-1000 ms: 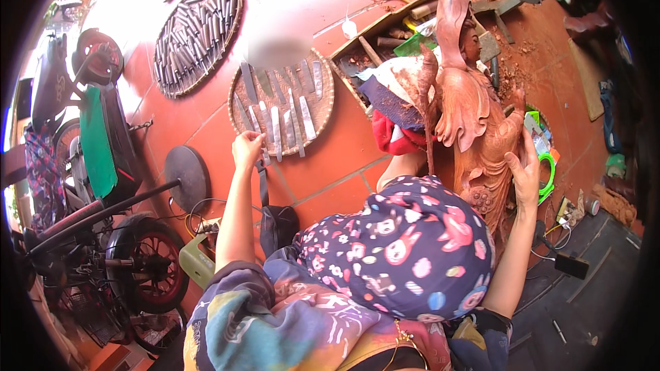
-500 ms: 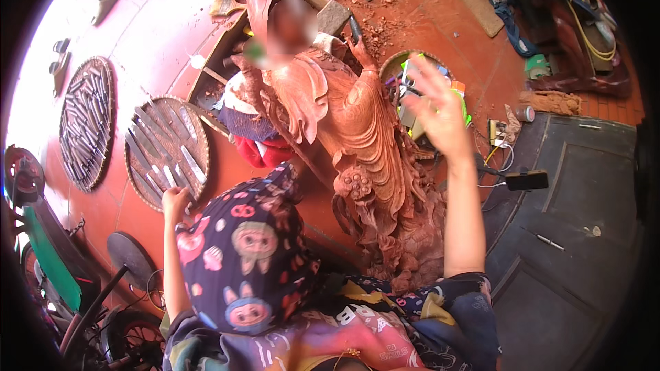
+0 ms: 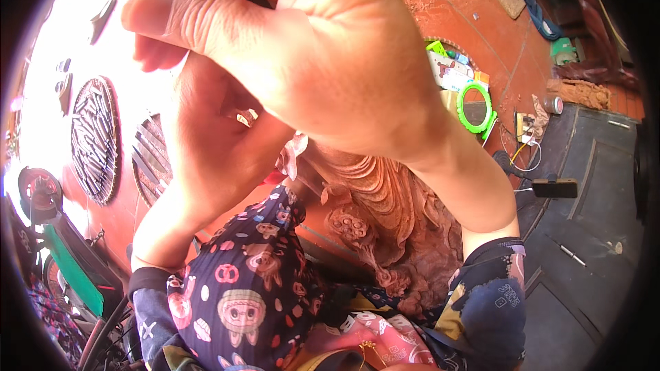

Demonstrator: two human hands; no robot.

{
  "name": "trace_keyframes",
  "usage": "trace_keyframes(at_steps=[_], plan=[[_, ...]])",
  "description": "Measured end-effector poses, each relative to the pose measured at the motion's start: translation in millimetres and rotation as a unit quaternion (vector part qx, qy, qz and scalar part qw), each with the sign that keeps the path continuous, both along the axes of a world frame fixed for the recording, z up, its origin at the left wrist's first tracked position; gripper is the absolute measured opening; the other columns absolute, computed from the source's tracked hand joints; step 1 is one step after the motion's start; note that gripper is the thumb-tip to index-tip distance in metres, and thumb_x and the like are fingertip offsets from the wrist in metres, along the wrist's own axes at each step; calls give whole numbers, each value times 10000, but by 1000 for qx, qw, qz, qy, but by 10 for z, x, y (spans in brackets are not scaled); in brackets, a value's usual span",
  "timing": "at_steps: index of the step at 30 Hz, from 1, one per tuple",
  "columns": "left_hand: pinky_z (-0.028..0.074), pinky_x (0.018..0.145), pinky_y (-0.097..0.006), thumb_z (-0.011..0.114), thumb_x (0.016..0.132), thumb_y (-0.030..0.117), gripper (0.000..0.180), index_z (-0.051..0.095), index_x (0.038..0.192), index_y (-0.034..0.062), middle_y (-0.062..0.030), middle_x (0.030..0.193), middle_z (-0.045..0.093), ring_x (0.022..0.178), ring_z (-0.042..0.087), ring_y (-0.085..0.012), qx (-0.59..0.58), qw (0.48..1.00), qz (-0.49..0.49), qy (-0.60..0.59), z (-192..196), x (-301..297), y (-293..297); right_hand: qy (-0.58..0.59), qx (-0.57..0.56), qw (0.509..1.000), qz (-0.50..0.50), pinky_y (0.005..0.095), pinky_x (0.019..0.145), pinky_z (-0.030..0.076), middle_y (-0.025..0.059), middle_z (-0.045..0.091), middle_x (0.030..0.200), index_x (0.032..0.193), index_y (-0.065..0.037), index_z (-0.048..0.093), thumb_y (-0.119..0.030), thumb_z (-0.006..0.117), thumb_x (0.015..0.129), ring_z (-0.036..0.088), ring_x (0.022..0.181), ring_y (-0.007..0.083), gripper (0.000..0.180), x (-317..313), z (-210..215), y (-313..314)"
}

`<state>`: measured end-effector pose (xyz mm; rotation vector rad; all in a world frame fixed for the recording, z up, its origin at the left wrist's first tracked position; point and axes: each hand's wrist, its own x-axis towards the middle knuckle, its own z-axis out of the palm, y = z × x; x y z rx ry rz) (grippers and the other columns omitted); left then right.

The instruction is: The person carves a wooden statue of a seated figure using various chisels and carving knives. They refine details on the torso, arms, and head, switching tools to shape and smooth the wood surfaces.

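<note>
Both of my hands are raised close in front of the view, high above the work. My right hand (image 3: 337,55) is the larger and nearer one, its thumb stretched out to the left and its other fingers running off the upper edge. Behind it, my left hand (image 3: 213,130) is partly covered, and its fingers are mostly hidden. A small pale thing (image 3: 245,117) shows in the gap between them, too little to name. Below lies a reddish carved wooden statue (image 3: 385,192) of a robed figure, its folds and lower carving visible, its head covered by my hands.
Round baskets of carving chisels (image 3: 95,141) and longer blades (image 3: 148,154) lie left on the tiled floor. A green-rimmed ring (image 3: 490,108) stands beside a tray of small goods. A phone (image 3: 555,188) on a stand is above dark panels (image 3: 584,220). A motorbike (image 3: 72,268) stands lower left.
My left hand has come up from the blade basket, and my right hand has moved in from the right. Both are now much nearer, hiding the statue's upper part.
</note>
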<state>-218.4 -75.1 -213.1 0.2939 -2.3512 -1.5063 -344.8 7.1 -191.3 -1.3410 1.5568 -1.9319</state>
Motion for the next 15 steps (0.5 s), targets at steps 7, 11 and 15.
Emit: trace_keyframes(at_steps=[7, 11, 15], plan=[[482, 857, -337, 779, 824, 143, 460, 570, 1195, -29, -129, 1131, 626, 998, 610, -208, -173, 966, 191, -30, -489, 86, 249, -77, -13, 995, 62, 400, 510, 440, 153, 537, 525, 684, 3, 647, -235, 674, 904, 570, 498, 298, 325, 149, -87, -54], [494, 630, -232, 718, 881, 53, 132, 677, 976, -30, -31, 817, 674, 691, 644, -105, 51, 994, -71, 61, -99, -38, -161, -179, -24, 983, 36, 265, 447, 426, 29, 559, 629, 864, -5, 655, -246, 537, 1005, 510, 487, 78, 303, -49, 37, 183], [429, 642, -237, 525, 1020, 180, 242, 644, 1001, -30, -78, 808, 653, 704, 589, -105, 59, 988, 53, 130, -46, 101, -403, -315, -210, 896, 231, 223, 450, 309, 70, 463, 887, 1055, 30, 645, -335, 548, 1011, 408, 475, 50, 380, -621, 55, 757]])
